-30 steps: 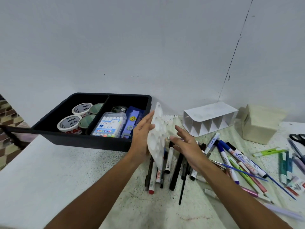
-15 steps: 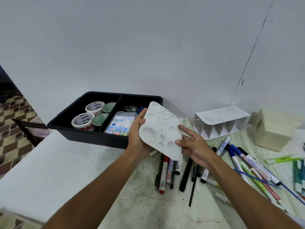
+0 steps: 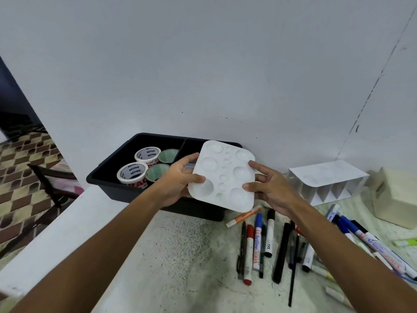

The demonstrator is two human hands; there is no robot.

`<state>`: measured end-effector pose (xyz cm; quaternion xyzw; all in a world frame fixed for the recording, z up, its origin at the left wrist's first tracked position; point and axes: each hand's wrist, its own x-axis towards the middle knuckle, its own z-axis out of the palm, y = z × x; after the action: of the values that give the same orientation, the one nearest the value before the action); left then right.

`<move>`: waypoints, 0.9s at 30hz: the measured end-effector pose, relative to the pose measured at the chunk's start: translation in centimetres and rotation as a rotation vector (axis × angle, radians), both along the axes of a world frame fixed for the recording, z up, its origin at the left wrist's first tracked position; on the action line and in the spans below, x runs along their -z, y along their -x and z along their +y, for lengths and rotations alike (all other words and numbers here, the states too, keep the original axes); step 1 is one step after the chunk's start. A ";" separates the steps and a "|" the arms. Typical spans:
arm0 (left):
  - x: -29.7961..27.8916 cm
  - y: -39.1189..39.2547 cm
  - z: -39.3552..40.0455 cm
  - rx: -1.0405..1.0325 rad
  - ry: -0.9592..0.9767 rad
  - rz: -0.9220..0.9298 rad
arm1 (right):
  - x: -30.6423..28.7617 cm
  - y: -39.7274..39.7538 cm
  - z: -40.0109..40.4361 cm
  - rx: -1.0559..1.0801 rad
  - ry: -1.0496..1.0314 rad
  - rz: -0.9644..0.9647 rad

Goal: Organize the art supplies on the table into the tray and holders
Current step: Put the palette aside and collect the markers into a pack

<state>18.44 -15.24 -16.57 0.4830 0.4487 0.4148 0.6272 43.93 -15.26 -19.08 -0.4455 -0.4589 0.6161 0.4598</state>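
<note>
A white paint palette with round wells is held flat, wells up, over the right half of the black tray. My left hand grips its left edge, thumb on top. My right hand pinches its right edge with thumb and forefinger. The tray's left compartment holds tape rolls and green-lined rolls. Its right compartment is mostly hidden by the palette. Several markers and pens lie on the table below the palette.
A white divided holder stands to the right by the wall, a cream box beyond it. More markers spread at the far right. The table's left edge drops to a tiled floor with a chair.
The palette went from standing on edge above the pens to lying flat and moved left and back over the tray. Both hands now hold it at its edges.
</note>
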 end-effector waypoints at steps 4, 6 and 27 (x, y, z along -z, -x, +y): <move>0.3 2.3 1.4 -0.016 -0.005 0.029 | -0.2 2.5 1.8 -0.010 -0.013 -0.063; 0.4 3.1 2.2 -0.030 -0.017 0.016 | -0.3 3.5 2.7 0.004 -0.026 -0.124; 0.7 4.6 5.4 0.241 -0.580 1.181 | 0.0 7.1 6.5 0.035 -0.019 -0.451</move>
<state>13.84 -9.80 -17.27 0.8246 0.5302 0.1115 0.1629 36.86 -8.80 -19.12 -0.5755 -0.5482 0.4884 0.3601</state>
